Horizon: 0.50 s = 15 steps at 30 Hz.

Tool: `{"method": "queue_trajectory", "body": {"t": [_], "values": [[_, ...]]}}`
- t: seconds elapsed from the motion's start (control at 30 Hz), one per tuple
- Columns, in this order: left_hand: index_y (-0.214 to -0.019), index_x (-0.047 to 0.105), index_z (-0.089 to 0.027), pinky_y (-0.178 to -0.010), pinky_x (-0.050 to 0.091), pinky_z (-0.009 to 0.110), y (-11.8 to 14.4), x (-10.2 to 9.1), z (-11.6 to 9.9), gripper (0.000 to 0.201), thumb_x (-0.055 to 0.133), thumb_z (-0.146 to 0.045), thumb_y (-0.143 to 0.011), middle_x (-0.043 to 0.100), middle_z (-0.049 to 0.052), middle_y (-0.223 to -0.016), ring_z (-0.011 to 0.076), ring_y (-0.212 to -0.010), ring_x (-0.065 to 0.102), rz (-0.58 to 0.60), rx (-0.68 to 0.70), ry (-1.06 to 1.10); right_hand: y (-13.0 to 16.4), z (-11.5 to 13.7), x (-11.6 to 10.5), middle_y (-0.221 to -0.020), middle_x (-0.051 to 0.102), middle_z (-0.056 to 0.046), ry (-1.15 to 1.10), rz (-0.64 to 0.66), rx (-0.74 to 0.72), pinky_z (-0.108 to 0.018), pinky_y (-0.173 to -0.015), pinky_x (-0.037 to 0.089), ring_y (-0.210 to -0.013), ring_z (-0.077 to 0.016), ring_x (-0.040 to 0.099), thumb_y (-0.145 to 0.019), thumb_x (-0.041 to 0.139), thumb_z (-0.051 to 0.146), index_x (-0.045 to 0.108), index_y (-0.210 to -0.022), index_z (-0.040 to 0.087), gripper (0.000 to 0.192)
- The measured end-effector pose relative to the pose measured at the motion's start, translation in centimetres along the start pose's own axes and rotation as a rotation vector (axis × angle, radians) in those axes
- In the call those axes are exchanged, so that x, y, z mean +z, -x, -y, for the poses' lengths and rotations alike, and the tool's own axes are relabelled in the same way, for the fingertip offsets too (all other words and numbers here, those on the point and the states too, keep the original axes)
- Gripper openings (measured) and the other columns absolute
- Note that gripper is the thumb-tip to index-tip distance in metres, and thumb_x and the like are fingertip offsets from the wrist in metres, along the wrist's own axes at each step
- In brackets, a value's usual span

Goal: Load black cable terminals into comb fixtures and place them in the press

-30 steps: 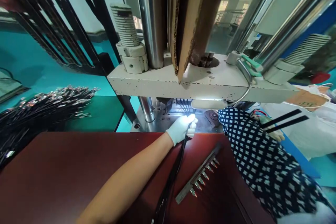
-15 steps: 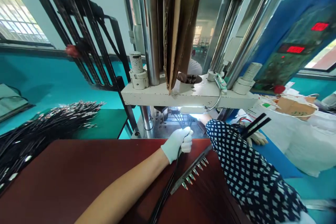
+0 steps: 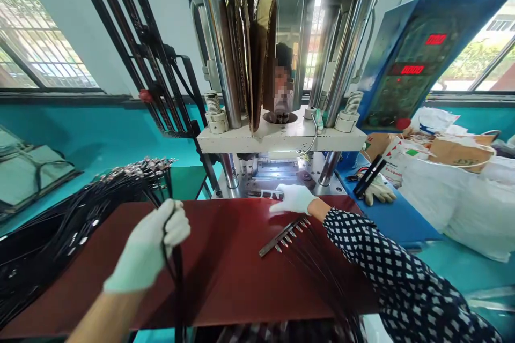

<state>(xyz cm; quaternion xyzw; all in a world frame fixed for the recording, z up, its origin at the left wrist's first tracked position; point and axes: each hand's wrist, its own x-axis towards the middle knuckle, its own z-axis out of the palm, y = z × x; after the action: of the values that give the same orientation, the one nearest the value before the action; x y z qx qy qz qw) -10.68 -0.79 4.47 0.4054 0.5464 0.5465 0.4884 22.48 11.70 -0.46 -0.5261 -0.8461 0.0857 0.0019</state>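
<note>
My left hand (image 3: 148,246), in a white glove, is closed around a bunch of black cables (image 3: 176,273) that hang down over the dark red table (image 3: 225,278). It is held above the table's left half. My right hand (image 3: 293,199), also gloved and on a dotted sleeve, lies flat with fingers apart at the table's far edge. It sits in front of the press bed (image 3: 277,169), beside a small strip of parts (image 3: 263,193). Just below it lies a metal bar (image 3: 281,236) holding several cable ends with metal tips.
A large pile of black cables (image 3: 60,225) lies at the left. The press (image 3: 281,136) has steel columns and a control panel (image 3: 410,64) with red digits. A loose glove and black sticks (image 3: 372,182) lie on a blue surface, and white bags (image 3: 454,193) are at the right.
My left hand has drawn the cable bunch out of the press, back and to the left. My right hand has come forward to the table's far edge. The view has lifted.
</note>
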Motion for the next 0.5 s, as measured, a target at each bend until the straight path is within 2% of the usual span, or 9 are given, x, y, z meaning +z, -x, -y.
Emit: {"method": "queue_trajectory", "body": {"t": [0.07, 0.1, 0.17, 0.2, 0.27, 0.33, 0.37, 0.43, 0.5], "values": [[-0.074, 0.052, -0.020, -0.042, 0.038, 0.023, -3.5, -2.3, -0.6, 0.033, 0.031, -0.031, -0.097, 0.032, -0.009, -0.051, 0.0123, -0.038, 0.033, -0.113, 0.012, -0.410, 0.4, 0.6, 0.5, -0.101, 0.071, -0.007, 0.000, -0.027, 0.002, -0.032, -0.072, 0.048, -0.088, -0.0253, 0.067, -0.080, 0.062, 0.067, 0.065, -0.113, 0.022, 0.055], [-0.073, 0.053, -0.020, -0.046, 0.043, 0.025, -4.9, -2.5, -0.5, 0.032, 0.032, -0.030, -0.095, 0.039, -0.007, -0.052, 0.0144, -0.042, 0.040, -0.184, 0.022, -0.582, 0.6, 0.9, 0.6, -0.105, 0.070, -0.008, 0.002, -0.045, -0.008, -0.032, -0.075, 0.047, -0.093, -0.0255, 0.066, -0.085, 0.060, 0.061, 0.064, -0.115, 0.023, 0.049], [-0.082, 0.060, -0.014, -0.058, 0.049, 0.029, -6.8, -0.8, 0.7, 0.025, 0.045, -0.032, -0.090, 0.056, 0.002, -0.066, 0.0186, -0.058, 0.056, -0.279, 0.134, -0.861, 0.8, 1.6, 0.9, -0.109, 0.068, -0.009, 0.007, -0.074, -0.052, -0.033, -0.080, 0.046, -0.098, -0.0245, 0.064, -0.094, 0.052, 0.050, 0.065, -0.116, 0.022, 0.038], [-0.093, 0.062, -0.012, -0.066, 0.051, 0.031, -7.3, 0.9, 1.8, 0.025, 0.052, -0.033, -0.087, 0.062, 0.007, -0.079, 0.0212, -0.069, 0.061, -0.244, 0.241, -0.986, 0.8, 1.9, 1.1, -0.110, 0.067, -0.010, 0.010, -0.085, -0.079, -0.033, -0.083, 0.045, -0.101, -0.0244, 0.063, -0.096, 0.049, 0.046, 0.066, -0.115, 0.021, 0.036], [-0.118, 0.060, -0.016, -0.080, 0.050, 0.036, -7.9, 5.0, 4.3, 0.038, 0.060, -0.034, -0.085, 0.064, 0.013, -0.106, 0.0262, -0.092, 0.062, -0.003, 0.474, -1.270, 0.7, 2.4, 1.5, -0.111, 0.065, -0.011, 0.016, -0.095, -0.127, -0.033, -0.086, 0.045, -0.105, -0.0245, 0.060, -0.098, 0.047, 0.044, 0.068, -0.110, 0.018, 0.035], [-0.125, 0.060, -0.022, -0.088, 0.046, 0.038, -8.1, 8.6, 6.7, 0.040, 0.058, -0.034, -0.088, 0.061, 0.013, -0.116, 0.0275, -0.103, 0.059, 0.289, 0.602, -1.398, 0.4, 2.5, 1.7, -0.110, 0.065, -0.012, 0.013, -0.091, -0.158, -0.033, -0.089, 0.045, -0.105, -0.0237, 0.059, -0.100, 0.045, 0.040, 0.070, -0.104, 0.016, 0.035], [-0.123, 0.062, -0.022, -0.089, 0.045, 0.038, -8.3, 9.8, 7.6, 0.036, 0.055, -0.034, -0.090, 0.061, 0.012, -0.113, 0.0272, -0.103, 0.058, 0.365, 0.621, -1.412, 0.2, 2.2, 1.7, -0.110, 0.066, -0.011, 0.007, -0.086, -0.171, -0.032, -0.092, 0.044, -0.106, -0.0222, 0.058, -0.101, 0.045, 0.037, 0.070, -0.104, 0.017, 0.033], [-0.115, 0.067, -0.021, -0.088, 0.044, 0.037, -8.6, 10.7, 9.0, 0.030, 0.050, -0.034, -0.094, 0.060, 0.011, -0.104, 0.0266, -0.099, 0.056, 0.399, 0.619, -1.419, -0.6, 0.9, 0.9, -0.118, 0.066, -0.009, -0.014, -0.094, -0.169, -0.029, -0.099, 0.042, -0.113, -0.0191, 0.057, -0.102, 0.043, 0.028, 0.069, -0.111, 0.019, 0.029], [-0.113, 0.067, -0.021, -0.087, 0.044, 0.038, -9.1, 10.4, 9.8, 0.030, 0.048, -0.035, -0.096, 0.059, 0.010, -0.102, 0.0263, -0.096, 0.054, 0.403, 0.618, -1.412, -1.9, -1.3, -0.5, -0.129, 0.062, -0.009, -0.035, -0.136, -0.108, -0.030, -0.105, 0.039, -0.121, -0.0185, 0.053, -0.102, 0.042, 0.023, 0.066, -0.119, 0.019, 0.030]]}}
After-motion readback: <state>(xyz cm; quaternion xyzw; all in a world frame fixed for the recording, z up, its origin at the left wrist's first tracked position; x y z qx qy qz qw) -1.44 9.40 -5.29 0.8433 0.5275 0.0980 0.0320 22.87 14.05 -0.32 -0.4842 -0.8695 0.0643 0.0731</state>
